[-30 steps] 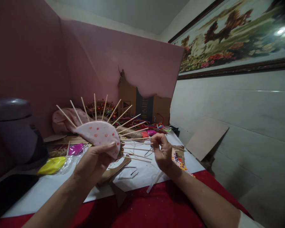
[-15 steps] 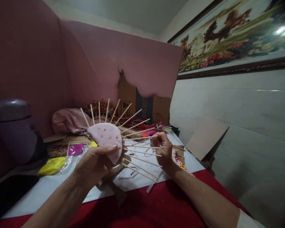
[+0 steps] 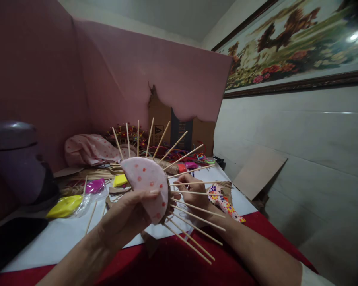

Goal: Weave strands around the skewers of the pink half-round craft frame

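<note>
My left hand grips a half-round piece covered in pale pink cloth with red spots, thumb on its face and fingers behind. Several thin wooden sticks fan out from its curved edge like rays. Behind the right-hand sticks is my right hand, its fingers bent together close to that edge. Sticks pass in front of these fingers, so what they pinch, if anything, is hidden.
A purple flask and a dark flat object stand at the left. Yellow and magenta packets, spotted cloth, torn cardboard and a flowered cloth piece lie around the white and red table.
The half-round piece has moved right and nearer, its sticks with it. My right hand has slid left from the stick tips toward the curved edge.
</note>
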Demonstrator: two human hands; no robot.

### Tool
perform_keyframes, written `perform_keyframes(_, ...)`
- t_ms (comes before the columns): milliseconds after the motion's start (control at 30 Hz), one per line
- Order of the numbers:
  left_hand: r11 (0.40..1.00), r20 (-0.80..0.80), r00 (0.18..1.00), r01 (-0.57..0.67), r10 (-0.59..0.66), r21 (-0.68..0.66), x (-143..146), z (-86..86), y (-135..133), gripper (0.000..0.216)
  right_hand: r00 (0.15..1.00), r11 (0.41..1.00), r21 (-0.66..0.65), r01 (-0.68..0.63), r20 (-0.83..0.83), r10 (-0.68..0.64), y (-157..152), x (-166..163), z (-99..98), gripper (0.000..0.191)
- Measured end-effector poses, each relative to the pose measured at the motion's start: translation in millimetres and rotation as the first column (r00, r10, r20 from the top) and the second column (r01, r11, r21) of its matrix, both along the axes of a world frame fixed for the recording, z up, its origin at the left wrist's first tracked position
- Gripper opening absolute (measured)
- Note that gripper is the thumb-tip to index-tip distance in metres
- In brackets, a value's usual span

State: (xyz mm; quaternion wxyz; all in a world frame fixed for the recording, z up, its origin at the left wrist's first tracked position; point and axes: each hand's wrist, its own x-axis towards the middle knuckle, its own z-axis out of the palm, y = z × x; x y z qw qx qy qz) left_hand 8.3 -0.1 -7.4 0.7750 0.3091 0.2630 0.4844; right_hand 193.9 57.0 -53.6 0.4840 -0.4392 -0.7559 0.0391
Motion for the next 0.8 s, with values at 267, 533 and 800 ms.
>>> perform_keyframes(267,0.994,0.061,0.992,0.113,-0.113,0.002,4.2,-4.4,-4.1,0.020,0.997,0.998,-0.025,0.051,0.056,-0.049,-5.2,-3.0,2.9,0.019)
perform_keyframes(533,0.999,0.082,0.996,0.040,-0.041,0.006,3.2,-2.8,-1.2,0.020,0.997,0.997,-0.031,0.068,-0.026,-0.069,-0.2,-1.0,-0.2,0.018)
perform_keyframes(800,0.982,0.058,0.982,-0.178,0.181,-0.065,-2.3,8.8,7.3,0.021,0.785,0.925,-0.173,-0.339,-0.594,0.177,14.6,7.1,8.6,0.029)
